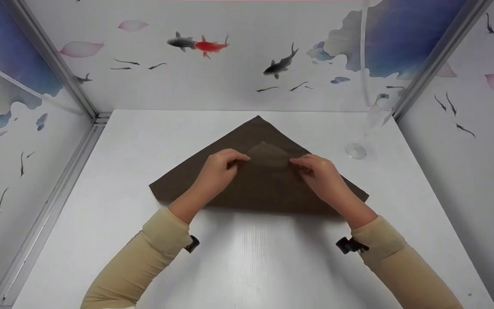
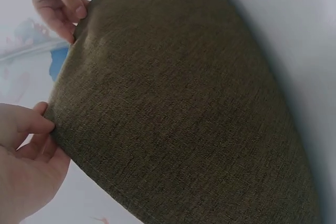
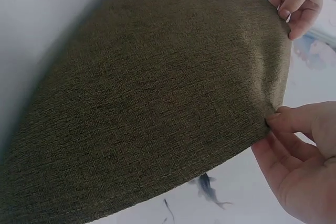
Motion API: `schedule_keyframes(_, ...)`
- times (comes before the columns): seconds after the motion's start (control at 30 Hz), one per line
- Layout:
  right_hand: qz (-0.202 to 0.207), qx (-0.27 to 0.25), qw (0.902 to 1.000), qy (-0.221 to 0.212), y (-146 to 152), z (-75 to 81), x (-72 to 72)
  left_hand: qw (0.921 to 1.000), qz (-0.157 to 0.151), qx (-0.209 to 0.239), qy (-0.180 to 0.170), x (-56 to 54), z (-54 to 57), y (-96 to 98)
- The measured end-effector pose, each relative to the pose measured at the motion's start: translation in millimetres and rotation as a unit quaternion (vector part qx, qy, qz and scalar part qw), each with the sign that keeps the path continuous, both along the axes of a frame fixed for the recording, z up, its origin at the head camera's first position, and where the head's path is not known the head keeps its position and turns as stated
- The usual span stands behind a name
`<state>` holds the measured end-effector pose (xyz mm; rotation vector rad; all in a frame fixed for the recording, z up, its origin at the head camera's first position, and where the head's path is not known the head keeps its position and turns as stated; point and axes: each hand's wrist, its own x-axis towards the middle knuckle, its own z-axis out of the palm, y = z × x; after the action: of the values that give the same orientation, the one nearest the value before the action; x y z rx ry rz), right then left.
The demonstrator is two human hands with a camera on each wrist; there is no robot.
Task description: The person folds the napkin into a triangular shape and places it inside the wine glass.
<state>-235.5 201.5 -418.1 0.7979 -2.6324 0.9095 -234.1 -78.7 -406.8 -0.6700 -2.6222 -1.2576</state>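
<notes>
The brown cloth spreads mid-frame over the table; the left hand and right hand each pinch its edge, thumb to fingers, hiding parts of it. A transparent object (easily missed) sits upper right, apart from the cloth.

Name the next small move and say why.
Probably lower the pinched edge toward the far corner of the brown cloth: the left hand and right hand both pinch that edge, which appears raised and short of the corner.

Soft shadows beside sleeves, pale glare on tabletop, hazy wrist-view backgrounds.
</notes>
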Motion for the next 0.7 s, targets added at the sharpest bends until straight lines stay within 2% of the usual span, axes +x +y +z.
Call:
schedule_keyframes(0.17,-0.016,-0.015,0.9992,-0.033,-2.2,1.6,-21.9,0.9995,0.033,0.001,0.000,-22.9,-4.4,4.3)
schedule_keyframes(0.47,-0.040,0.002,0.9951,-0.091,-13.6,3.2,-58.2,0.9959,0.080,0.017,-0.037,-57.9,-9.6,10.4)
schedule_keyframes(0.7,-0.065,-0.011,0.9903,-0.122,-15.3,-0.1,-77.6,0.9919,0.112,0.021,-0.056,-78.1,-14.9,10.4)
